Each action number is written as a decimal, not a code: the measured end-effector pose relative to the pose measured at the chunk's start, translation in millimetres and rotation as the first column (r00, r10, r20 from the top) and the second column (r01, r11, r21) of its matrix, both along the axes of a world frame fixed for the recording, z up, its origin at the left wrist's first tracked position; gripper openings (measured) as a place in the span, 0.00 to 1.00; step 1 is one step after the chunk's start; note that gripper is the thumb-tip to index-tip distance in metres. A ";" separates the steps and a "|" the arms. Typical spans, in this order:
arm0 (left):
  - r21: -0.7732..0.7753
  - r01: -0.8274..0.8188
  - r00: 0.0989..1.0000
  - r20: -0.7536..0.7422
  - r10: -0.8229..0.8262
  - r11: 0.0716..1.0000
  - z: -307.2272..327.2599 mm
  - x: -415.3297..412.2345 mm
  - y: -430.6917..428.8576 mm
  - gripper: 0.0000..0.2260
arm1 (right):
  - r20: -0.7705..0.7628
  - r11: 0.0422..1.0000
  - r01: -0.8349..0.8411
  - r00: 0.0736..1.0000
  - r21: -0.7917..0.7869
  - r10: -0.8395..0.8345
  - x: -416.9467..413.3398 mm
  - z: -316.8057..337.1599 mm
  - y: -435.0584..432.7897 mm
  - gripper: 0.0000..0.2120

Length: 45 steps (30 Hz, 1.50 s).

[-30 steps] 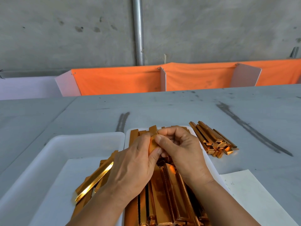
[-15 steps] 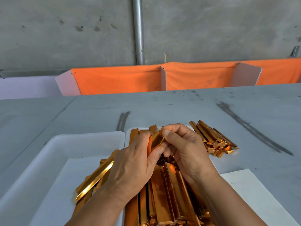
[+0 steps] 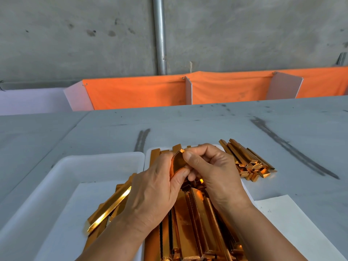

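Head view: both hands meet above the tray (image 3: pixel 148 157), with the strip (image 3: pixel 177 162) upright between them. It's lifted, I'd judge, so its end can be folded clear of the pile (image 3: pixel 192 223) under the grip. The left hand (image 3: pixel 150 194) pinches the strip, thumb on its face. The right hand (image 3: pixel 212 170) curls in, thumb and forefinger nipping the top corner. Right of the grip, a stack (image 3: pixel 248 161) of folded pieces lies on the table (image 3: pixel 226 125).

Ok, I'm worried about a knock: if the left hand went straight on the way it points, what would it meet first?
Probably the right hand, which pinches the same gold strip right ahead of the left hand; depth is unclear.
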<state>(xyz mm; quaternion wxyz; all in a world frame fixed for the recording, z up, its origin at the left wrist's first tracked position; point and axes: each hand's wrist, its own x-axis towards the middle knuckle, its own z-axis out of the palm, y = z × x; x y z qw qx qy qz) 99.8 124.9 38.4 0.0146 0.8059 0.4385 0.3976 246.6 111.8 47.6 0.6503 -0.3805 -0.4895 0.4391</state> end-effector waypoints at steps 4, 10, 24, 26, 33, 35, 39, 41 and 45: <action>0.010 0.003 1.000 0.012 -0.003 1.000 -2.5 -0.3 1.5 0.19 | -0.047 0.999 -0.043 0.998 0.029 0.045 1.2 0.4 -1.3 0.06; 0.007 0.009 1.000 0.002 -0.009 1.000 -4.6 -0.7 3.2 0.19 | 0.050 0.997 0.026 0.998 0.072 -0.029 -0.4 -0.4 -2.7 0.08; 0.005 0.005 1.000 0.003 -0.005 1.000 -2.8 -1.8 3.5 0.20 | 0.140 0.990 0.039 0.988 0.136 -0.058 -4.4 -0.9 -4.8 0.09; 0.018 0.003 1.000 -0.027 -0.003 1.000 -0.5 -1.2 2.1 0.19 | 0.127 0.992 0.049 0.990 0.117 -0.064 -4.1 -0.6 -4.5 0.04; -0.002 0.067 0.997 -0.039 -0.067 0.998 -6.7 -1.4 4.5 0.17 | 0.046 0.995 -0.018 0.999 -0.095 0.022 7.4 2.7 -1.0 0.03; 0.004 0.079 0.996 -0.043 -0.078 0.997 -7.0 -2.0 4.6 0.16 | 0.054 0.993 -0.032 0.998 -0.110 0.038 10.1 3.0 -0.3 0.04; 0.004 0.089 0.995 -0.045 -0.089 0.996 -6.1 -2.6 3.6 0.16 | 0.070 0.993 -0.009 0.997 -0.115 0.017 10.7 2.1 1.2 0.04; 0.009 0.089 0.995 -0.048 -0.089 0.996 -5.9 -2.6 3.4 0.16 | 0.071 0.993 -0.004 0.997 -0.121 0.013 11.1 1.7 1.5 0.04; 0.010 0.101 0.994 -0.054 -0.100 0.995 -4.5 -3.0 2.7 0.17 | 0.090 0.993 0.000 0.996 -0.121 0.011 12.0 1.5 2.2 0.05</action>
